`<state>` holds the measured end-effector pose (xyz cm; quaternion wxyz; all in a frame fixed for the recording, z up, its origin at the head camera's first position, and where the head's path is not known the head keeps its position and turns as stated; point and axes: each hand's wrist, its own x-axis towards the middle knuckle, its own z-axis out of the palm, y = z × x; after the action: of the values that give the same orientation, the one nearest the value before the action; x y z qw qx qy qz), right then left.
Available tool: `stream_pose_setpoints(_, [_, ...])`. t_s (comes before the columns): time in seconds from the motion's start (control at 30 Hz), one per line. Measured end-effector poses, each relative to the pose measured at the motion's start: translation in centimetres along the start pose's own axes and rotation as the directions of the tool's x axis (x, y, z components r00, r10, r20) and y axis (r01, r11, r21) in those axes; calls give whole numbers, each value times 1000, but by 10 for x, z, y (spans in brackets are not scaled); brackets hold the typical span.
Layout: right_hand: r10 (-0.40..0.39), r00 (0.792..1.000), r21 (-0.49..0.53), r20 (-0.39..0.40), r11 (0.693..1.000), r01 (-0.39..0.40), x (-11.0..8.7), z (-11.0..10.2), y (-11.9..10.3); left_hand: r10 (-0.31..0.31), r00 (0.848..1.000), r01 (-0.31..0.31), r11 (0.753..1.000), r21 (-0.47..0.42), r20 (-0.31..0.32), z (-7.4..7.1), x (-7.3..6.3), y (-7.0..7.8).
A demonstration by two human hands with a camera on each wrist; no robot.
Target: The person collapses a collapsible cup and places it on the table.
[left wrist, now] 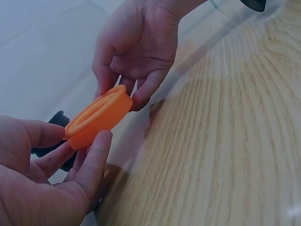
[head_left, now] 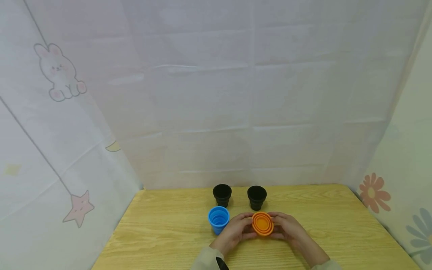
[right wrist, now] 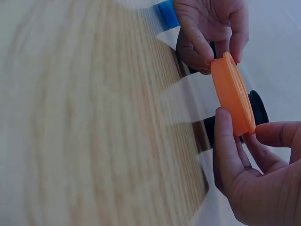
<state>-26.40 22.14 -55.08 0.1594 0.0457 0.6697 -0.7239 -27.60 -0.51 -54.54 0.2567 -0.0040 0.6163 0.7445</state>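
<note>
An orange collapsible cup [head_left: 262, 224], folded flat into a shallow ring of nested rims, is held between both hands above the table. On its left side, my left hand [head_left: 236, 231] pinches the rim and base with thumb and fingers. My right hand [head_left: 288, 228] grips the opposite side in the same way. Both wrist views show the flattened cup [left wrist: 100, 117] from the side, tilted, with fingertips at its two ends. Just left of my left hand a blue collapsible cup [head_left: 218, 218] stands extended, its lower part partly behind the hand.
Two black extended cups stand farther back, one [head_left: 222, 195] behind the blue cup and another [head_left: 257, 197] behind the orange one. The wooden table [head_left: 162, 228] reaches a pale cloth backdrop [head_left: 202, 112], with printed cloth walls on both sides.
</note>
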Motion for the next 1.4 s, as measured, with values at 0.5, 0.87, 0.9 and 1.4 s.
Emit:
stream_pose_setpoints(0.5, [10,999,-109,-44,994,-15,7,-3,0,4,1000,-1,993,116,-28,14,-1,5])
stream_pose_setpoints(0.87, [17,997,-248,-76,968,-36,8,1,-1,5,999,4,986,169,-50,18,-4,2])
stream_pose_setpoints(0.9, [18,997,-253,-79,967,-37,7,1,-2,4,999,5,986,170,-51,17,-4,1])
stream_pose_setpoints(1.4, [17,991,-304,-131,951,-57,4,-1,-6,158,986,-126,912,390,-51,14,-32,6])
